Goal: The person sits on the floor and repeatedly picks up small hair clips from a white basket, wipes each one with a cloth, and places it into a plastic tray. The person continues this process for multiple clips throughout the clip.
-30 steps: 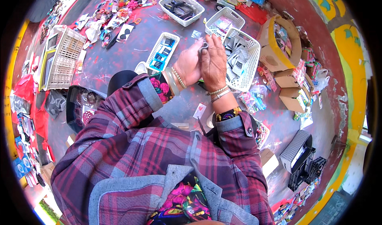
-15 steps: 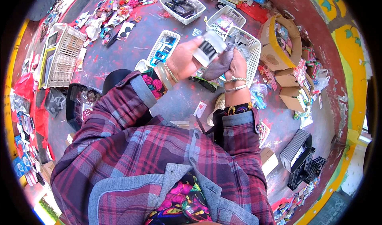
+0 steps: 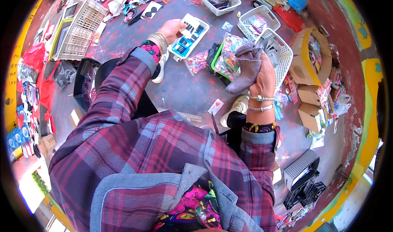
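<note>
My left hand (image 3: 172, 30) pinches a white card (image 3: 190, 23) with dark pieces on it, above a small white basket (image 3: 203, 32). In that basket lie blue-and-black packs (image 3: 180, 47). Off to the right, my right hand (image 3: 265, 77) is closed round a crumpled grey cloth (image 3: 245, 70), whose lower end hangs out like a sock's toe. Whether it is a glove, a sock or a rag, I cannot make out. Beside the cloth lies a green-rimmed tray (image 3: 217, 60) with clear bags of colourful small goods (image 3: 232, 51).
Right of the cloth stands a white basket (image 3: 287, 64) with clear bags, behind it another white basket (image 3: 262, 11). Open cardboard boxes (image 3: 302, 64) line the right wall. A white crate (image 3: 82, 29) stands at the left, and a basket of black items (image 3: 223, 12) at the back.
My left hand has moved left with the white card, from beside the cloth to over the small basket. My right hand has moved right and nearer with the cloth. The view has shifted.
</note>
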The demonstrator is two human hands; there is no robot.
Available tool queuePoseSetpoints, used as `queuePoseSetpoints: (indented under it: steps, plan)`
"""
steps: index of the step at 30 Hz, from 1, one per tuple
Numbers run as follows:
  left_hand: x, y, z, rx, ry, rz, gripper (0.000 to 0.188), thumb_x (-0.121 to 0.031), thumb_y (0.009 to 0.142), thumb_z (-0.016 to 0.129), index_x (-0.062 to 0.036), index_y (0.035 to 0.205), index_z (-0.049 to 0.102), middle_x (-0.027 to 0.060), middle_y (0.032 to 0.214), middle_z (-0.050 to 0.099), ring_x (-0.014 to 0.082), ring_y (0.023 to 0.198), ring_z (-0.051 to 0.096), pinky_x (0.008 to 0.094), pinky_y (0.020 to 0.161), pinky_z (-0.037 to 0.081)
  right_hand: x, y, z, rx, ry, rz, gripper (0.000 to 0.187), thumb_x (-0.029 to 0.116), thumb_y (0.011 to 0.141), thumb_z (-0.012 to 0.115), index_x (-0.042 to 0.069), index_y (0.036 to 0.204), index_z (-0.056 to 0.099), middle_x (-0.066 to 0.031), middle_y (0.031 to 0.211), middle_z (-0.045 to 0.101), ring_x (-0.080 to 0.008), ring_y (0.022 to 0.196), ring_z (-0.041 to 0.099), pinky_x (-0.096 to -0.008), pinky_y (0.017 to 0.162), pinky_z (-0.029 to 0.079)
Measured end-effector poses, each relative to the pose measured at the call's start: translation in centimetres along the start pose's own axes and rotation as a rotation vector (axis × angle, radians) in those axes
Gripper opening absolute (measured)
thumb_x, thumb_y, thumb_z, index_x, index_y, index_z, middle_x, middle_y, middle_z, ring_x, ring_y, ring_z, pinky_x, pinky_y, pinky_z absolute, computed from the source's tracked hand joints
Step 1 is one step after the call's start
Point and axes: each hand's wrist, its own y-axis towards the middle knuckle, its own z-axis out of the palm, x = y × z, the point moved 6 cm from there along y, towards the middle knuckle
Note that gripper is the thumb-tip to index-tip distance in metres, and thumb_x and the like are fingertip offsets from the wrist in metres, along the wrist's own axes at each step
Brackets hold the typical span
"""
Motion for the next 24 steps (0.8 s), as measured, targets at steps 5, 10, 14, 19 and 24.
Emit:
queuePoseSetpoints:
  steps: [5,10,14,19,24]
  plan:
    - [7.6,9.2,-8.0,-0.077,1.572,0.295,0.023,-0.021,0.080,0.053,-0.0162,0.097,0.067,0.0128,0.097,0.063,0.0272,0.089,0.061,0.0358,0.077,0.049,0.3,-0.9,1.0,-0.006,-0.046,0.055,0.024,0.017,0.092,0.045,0.000,0.104,0.056,-0.0080,0.099,0.061,-0.0168,0.090,0.058,-0.0299,0.080,0.046]
    - [11.9,8.9,-6.9,-0.136,1.628,0.209,0.029,-0.008,0.076,0.050,-0.0166,0.097,0.069,0.0118,0.096,0.064,0.0286,0.092,0.060,0.0371,0.084,0.046,-0.1,-1.1,1.4,-0.012,-0.050,0.120,0.025,0.019,0.093,0.043,0.000,0.103,0.056,-0.0084,0.097,0.061,-0.0174,0.089,0.059,-0.0306,0.080,0.046]
    - [15.0,11.3,-6.6,0.006,1.657,0.442,0.027,-0.009,0.074,0.053,-0.0202,0.094,0.069,0.0083,0.107,0.061,0.0253,0.100,0.057,0.0331,0.089,0.043,-0.7,-1.4,1.8,-0.058,-0.091,0.157,0.026,0.021,0.093,0.044,0.000,0.103,0.056,-0.0085,0.097,0.061,-0.0175,0.088,0.059,-0.0300,0.078,0.046]
    - [18.4,14.3,-8.3,0.014,1.488,0.491,0.027,-0.007,0.071,0.057,-0.0177,0.092,0.070,0.0093,0.117,0.056,0.0256,0.112,0.049,0.0338,0.094,0.039,-1.7,-1.4,2.7,-0.064,-0.116,0.226,0.029,0.022,0.093,0.045,-0.002,0.107,0.053,-0.0097,0.098,0.060,-0.0180,0.087,0.059,-0.0305,0.079,0.047]
    - [20.8,15.7,-10.5,0.047,1.634,0.357,0.030,-0.005,0.070,0.057,-0.0184,0.094,0.069,0.0117,0.124,0.052,0.0334,0.125,0.035,0.0354,0.104,0.028,-2.7,-1.3,2.4,-0.060,-0.105,0.273,0.031,0.018,0.092,0.046,-0.001,0.115,0.051,-0.0112,0.105,0.060,-0.0213,0.094,0.059,-0.0337,0.083,0.048]
